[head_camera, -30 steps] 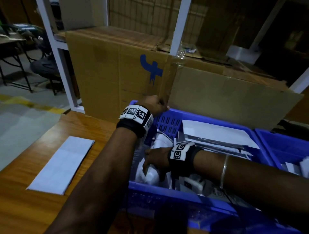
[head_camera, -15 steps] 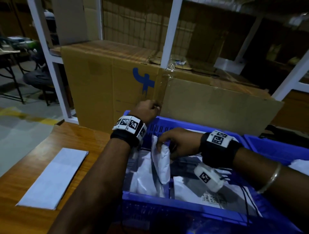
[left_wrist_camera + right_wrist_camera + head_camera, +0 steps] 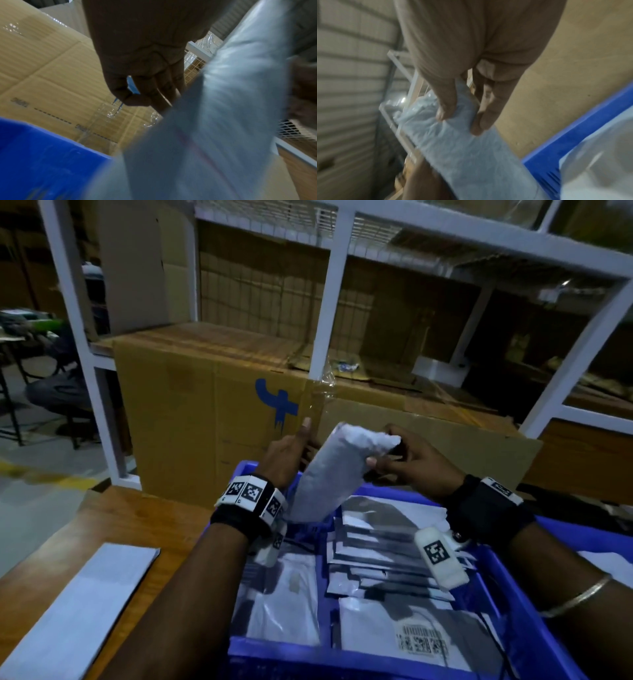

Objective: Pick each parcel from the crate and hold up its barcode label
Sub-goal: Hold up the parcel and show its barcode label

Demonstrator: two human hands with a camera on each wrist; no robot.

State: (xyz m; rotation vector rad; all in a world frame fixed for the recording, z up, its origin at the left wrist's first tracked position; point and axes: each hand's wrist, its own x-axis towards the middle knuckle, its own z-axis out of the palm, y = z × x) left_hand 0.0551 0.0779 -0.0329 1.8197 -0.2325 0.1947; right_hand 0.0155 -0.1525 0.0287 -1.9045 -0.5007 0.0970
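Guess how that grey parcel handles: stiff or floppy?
Likely floppy: the grey parcel bends and sags below the right hand. Probably light, since the fingers merely pinch one end. The crinkled film may be slippery.

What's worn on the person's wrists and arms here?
Each wrist carries a black band topped with white blocks printed with black square tags. A white camera pod with a tag hangs under the right wrist, cable trailing. A thin metal bangle circles the right forearm. No sleeves.
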